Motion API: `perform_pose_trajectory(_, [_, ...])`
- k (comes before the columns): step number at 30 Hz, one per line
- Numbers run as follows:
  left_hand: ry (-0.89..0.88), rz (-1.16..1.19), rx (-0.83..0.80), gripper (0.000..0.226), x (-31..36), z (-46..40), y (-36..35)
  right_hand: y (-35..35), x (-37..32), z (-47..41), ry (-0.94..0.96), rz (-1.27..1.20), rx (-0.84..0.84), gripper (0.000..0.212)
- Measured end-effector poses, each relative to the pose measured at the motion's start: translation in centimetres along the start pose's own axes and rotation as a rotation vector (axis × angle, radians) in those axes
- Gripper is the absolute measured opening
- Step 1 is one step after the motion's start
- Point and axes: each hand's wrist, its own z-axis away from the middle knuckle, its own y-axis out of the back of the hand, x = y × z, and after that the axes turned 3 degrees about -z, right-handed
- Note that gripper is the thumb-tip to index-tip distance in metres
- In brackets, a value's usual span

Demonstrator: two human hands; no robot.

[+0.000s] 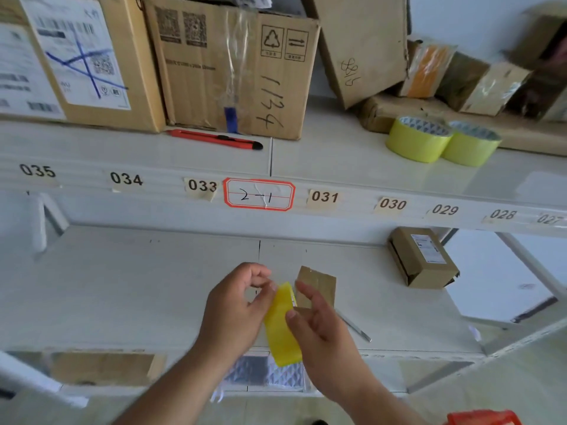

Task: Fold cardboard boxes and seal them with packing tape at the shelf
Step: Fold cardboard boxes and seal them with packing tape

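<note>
Two bare arms reach forward from the bottom of the view and come close together in the middle. The left hand point(237, 305) is held up with its back toward the camera. Its fingers point(260, 276) are curled, and the thumb and first finger seem to pinch the top edge of a shiny yellow roll of packing tape point(280, 325). The right hand point(319, 326) is just beside it. Its thumb point(291, 317) presses on the side of the tape, and its fingers are bent around the far side. Both wrists are straight. The forearms have no sleeves.
</note>
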Motion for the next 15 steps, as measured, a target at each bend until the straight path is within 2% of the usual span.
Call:
perform_pose_trajectory(3, [-0.048,0.016,0.003,0.021,0.7,-0.8,0.0,-0.3,-1.2,-1.3,-0.046,-0.023,0.022,0.04])
perform_pose_trajectory(7, [-0.075,0.021,0.011,0.02,1.5,-0.7,-0.4,-1.9,-2.0,-2.6,-0.066,-0.05,0.118,0.024])
perform_pose_trajectory(15, [0.007,0.218,0.033,0.015,1.3,-0.1,-0.4,-1.4,-1.7,-2.2,-0.104,-0.193,0.027,0.018])
